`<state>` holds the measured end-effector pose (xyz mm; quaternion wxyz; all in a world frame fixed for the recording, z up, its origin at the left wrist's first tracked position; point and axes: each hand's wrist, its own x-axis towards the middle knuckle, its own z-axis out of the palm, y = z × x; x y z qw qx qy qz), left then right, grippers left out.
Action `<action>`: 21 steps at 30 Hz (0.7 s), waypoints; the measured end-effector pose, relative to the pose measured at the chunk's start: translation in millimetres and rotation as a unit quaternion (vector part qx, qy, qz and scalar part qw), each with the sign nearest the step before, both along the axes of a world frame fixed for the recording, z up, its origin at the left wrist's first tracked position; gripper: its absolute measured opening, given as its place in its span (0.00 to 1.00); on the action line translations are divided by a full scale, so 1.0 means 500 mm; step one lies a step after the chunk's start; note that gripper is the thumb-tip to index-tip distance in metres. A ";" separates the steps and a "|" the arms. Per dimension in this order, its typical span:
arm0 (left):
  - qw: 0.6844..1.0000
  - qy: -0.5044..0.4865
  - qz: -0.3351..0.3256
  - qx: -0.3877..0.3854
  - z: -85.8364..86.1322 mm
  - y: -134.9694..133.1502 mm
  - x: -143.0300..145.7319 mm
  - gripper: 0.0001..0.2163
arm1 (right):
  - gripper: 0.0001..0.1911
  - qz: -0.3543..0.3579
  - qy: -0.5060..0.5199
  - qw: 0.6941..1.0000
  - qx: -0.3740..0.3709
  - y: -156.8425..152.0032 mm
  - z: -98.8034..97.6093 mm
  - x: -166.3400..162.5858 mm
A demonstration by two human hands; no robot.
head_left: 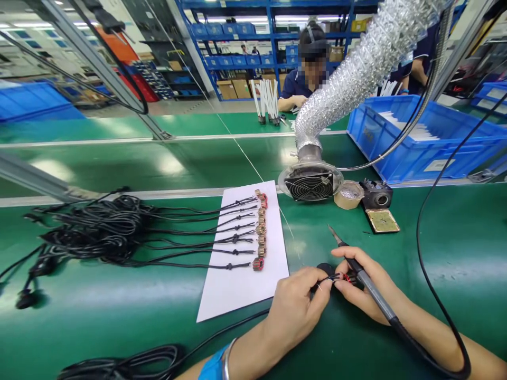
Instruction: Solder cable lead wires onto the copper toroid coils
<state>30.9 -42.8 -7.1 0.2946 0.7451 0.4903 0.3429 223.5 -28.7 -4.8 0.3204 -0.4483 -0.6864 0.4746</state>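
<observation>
Both hands grip: left hand [295,306] pinches thin black wire [325,278], right hand [362,287] slim soldering iron [358,272].

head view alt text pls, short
The left hand and right hand pinch a small wired coil together over a green bench, the right also gripping a soldering iron. Finished coil leads lie on white paper.

Eight coil leads [259,232] on one sheet [245,274] (cables bundled), one fan [309,184], one tape roll [348,194]
</observation>
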 end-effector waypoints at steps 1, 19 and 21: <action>1.000 -0.004 0.003 -0.008 0.000 0.000 0.001 0.08 | 0.23 -0.005 0.001 1.000 -0.004 0.001 0.000 -0.001; 0.995 0.026 -0.033 0.090 -0.018 0.001 0.004 0.07 | 0.21 -0.034 -0.030 0.998 0.040 -0.014 -0.017 0.019; 0.987 0.083 -0.056 0.129 -0.019 0.001 0.011 0.09 | 0.23 -0.051 -0.042 0.993 0.102 -0.009 -0.048 0.033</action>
